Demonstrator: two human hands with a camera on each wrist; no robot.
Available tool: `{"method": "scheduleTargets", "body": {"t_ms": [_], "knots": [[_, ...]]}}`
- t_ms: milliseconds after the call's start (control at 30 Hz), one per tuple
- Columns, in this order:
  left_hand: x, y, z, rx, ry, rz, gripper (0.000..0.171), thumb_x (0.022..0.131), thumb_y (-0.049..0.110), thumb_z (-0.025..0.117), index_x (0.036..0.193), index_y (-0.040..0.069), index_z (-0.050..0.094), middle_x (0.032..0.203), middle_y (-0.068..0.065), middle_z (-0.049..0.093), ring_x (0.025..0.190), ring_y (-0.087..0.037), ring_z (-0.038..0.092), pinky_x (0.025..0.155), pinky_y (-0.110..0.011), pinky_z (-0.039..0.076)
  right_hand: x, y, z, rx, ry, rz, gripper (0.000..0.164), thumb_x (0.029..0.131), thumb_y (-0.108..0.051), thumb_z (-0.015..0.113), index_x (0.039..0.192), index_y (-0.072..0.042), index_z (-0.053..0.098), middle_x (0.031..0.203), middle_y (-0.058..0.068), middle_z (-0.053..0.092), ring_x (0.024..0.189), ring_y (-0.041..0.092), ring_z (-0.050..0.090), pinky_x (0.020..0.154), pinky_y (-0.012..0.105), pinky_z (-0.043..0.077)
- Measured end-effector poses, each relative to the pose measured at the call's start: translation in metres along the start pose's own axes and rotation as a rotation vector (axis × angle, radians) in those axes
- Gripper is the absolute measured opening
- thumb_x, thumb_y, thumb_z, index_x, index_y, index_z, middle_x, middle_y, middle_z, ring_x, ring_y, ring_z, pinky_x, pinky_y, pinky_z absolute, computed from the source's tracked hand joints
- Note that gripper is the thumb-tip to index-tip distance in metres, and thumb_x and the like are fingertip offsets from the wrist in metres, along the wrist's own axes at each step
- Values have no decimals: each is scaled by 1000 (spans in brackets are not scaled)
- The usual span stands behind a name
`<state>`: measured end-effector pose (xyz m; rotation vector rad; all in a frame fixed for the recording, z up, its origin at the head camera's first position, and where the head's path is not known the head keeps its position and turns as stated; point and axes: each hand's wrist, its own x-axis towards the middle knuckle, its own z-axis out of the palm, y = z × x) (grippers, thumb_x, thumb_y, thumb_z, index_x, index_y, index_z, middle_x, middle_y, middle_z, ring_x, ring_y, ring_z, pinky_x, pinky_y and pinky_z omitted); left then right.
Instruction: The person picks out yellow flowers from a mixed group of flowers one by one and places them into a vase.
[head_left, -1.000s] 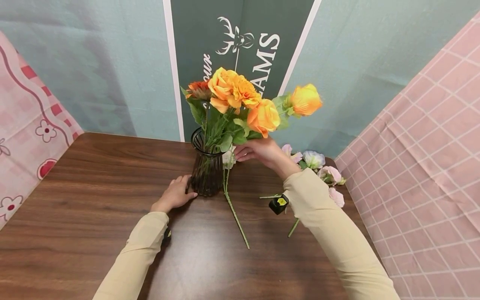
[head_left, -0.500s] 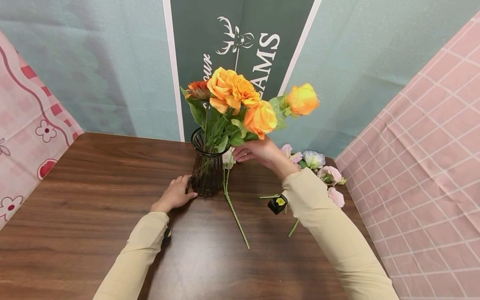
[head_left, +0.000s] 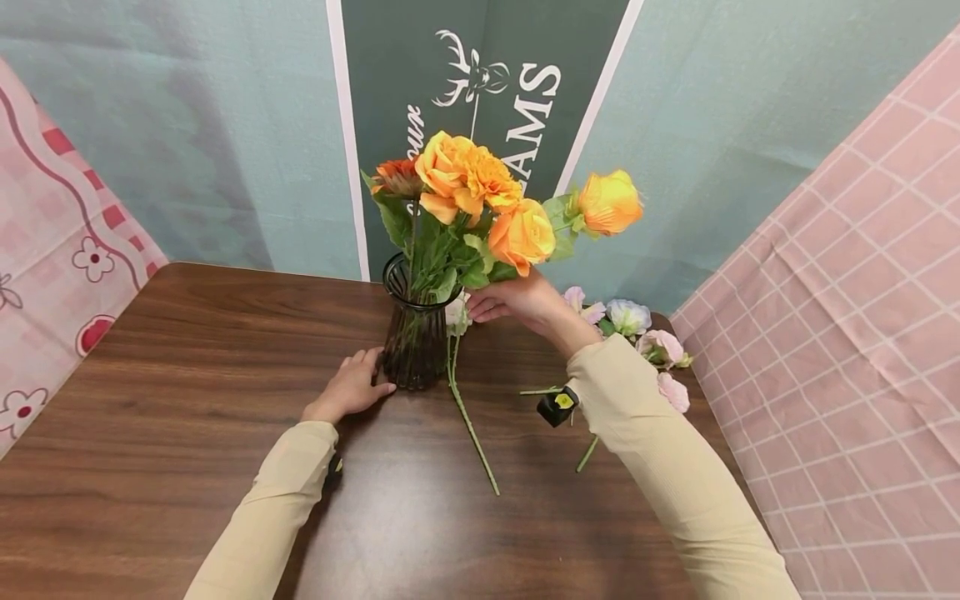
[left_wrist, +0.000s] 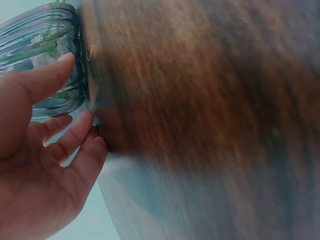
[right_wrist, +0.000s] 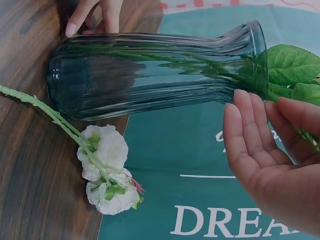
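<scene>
A dark ribbed glass vase [head_left: 415, 350] stands upright on the table, holding an orange-red flower [head_left: 397, 177] and several orange blooms [head_left: 450, 167]. Its base is held by my left hand [head_left: 348, 389], thumb at the front and fingers along the left side. Just right of the rim, my right hand [head_left: 523, 302] pinches the stem of an orange rose [head_left: 522, 237] between thumb and index finger; a second orange rose [head_left: 610, 202] leans out to the right. In the right wrist view, the stems [right_wrist: 210, 65] run down inside the glass, and the pinch is partly hidden.
A white flower [right_wrist: 106, 155] with a long green stem [head_left: 472, 429] lies beside the vase. Pink and bluish flowers [head_left: 628, 318] lie at the table's back right, partly behind my right sleeve. A printed curtain [head_left: 255, 142] hangs behind the table [head_left: 187, 400].
The two right-hand orange roses swayed slightly left, then the farther one went back right. Both hands have stayed almost in place, and the vase has not moved.
</scene>
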<state>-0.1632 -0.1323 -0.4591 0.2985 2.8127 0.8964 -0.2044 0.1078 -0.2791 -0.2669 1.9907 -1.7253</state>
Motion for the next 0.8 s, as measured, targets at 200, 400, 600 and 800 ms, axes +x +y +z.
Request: {"method": "scheduleTargets", "body": {"t_ms": [200,400,600,800], "knots": [[0,0,-1,6,10,7,66,87,22,61,136,-8,29,110,-25,46,110,-42,38,87,-51,35,-3,4,-4,38,-2,-39,24,88,9,50,111,13,45,70,11,63,65,22,63,72,40,51],[-1,0,-1,7,18,5,67,87,22,61,137,-9,28,110,-25,46,112,-43,37,88,-51,35,-9,12,-13,30,-17,-87,16,88,7,51,104,11,51,72,14,62,65,24,64,70,41,51],[-2,0,-1,-4,10,-14,68,88,21,61,138,-9,26,111,-25,46,115,-43,35,88,-51,35,-16,26,-22,-2,26,-52,18,88,3,53,101,15,53,82,21,62,72,27,65,76,43,49],[-3,-2,1,-3,24,3,67,88,22,61,137,-9,27,107,-23,48,108,-40,40,86,-50,36,-23,46,-31,34,37,-41,31,89,5,48,116,20,44,83,19,62,71,24,64,76,42,49]]}}
